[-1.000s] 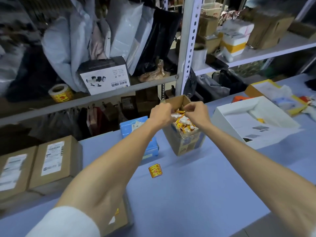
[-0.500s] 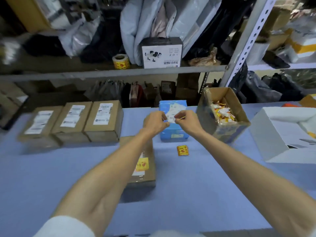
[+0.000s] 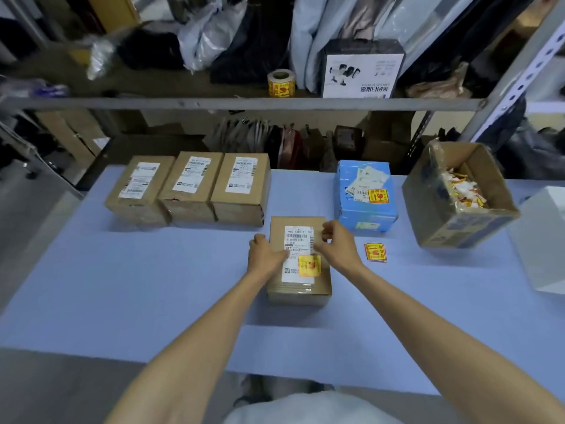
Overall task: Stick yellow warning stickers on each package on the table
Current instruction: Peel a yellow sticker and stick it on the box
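Both of the person's arms reach straight out over the blue table [image 3: 122, 286]. The left hand [image 3: 265, 255] sits at the left edge of a brown package [image 3: 301, 289], and its thumb points at the white label. The right hand [image 3: 336, 246] is over the right side of the same package. The fingers of both hands are curled in. It is too hard to see if they pinch something small or hold nothing.

This package lies in the middle of the table, close to the person. A yellow sticker [image 3: 309, 266] is on its label, between the two hands.

On the right stands an open cardboard box [image 3: 440, 221]. It is full of little yellow and white sticker bits [image 3: 464, 191]. A blue package [image 3: 367, 209] is just beside it, with a yellow sticker of its own [image 3: 378, 195]. One loose sticker [image 3: 375, 252] lies flat on the table near the right hand.

Three brown packages [image 3: 191, 191] sit side by side at the back left, touching each other, each with a white label on top
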The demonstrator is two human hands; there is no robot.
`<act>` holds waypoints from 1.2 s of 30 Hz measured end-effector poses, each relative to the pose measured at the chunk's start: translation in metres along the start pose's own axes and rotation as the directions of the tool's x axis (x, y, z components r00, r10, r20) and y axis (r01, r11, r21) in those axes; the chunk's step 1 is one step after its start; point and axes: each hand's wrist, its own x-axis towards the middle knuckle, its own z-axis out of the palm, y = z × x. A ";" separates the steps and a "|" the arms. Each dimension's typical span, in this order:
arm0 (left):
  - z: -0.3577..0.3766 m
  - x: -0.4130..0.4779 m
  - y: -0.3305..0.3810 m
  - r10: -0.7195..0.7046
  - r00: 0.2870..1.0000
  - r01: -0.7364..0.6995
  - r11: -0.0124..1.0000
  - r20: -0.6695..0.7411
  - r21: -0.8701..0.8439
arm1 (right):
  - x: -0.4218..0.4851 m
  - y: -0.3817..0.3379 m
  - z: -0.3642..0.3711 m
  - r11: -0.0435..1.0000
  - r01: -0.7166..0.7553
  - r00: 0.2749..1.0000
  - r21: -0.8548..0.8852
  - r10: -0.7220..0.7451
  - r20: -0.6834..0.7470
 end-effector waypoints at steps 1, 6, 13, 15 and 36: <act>0.002 -0.001 -0.007 0.003 1.000 -0.002 0.998 0.020 -0.061 | -0.006 0.004 0.003 0.999 -0.022 1.000 0.040 0.023 -0.021; 0.003 -0.015 -0.030 0.096 0.994 -0.076 0.959 0.060 -0.273 | -0.036 0.031 0.021 0.994 -0.076 0.996 0.072 0.079 -0.032; 0.007 -0.017 -0.046 0.110 0.993 -0.094 0.946 0.035 -0.310 | -0.050 0.035 0.030 0.975 -0.093 0.995 0.201 0.097 -0.011; 0.008 -0.019 -0.046 0.090 0.996 -0.078 0.944 0.023 -0.320 | -0.052 0.034 0.031 0.965 -0.109 0.994 0.237 0.110 0.010; -0.013 0.099 0.067 0.189 0.976 -0.149 0.945 0.112 -0.291 | 0.090 -0.018 -0.007 0.978 -0.108 0.994 0.179 0.102 0.038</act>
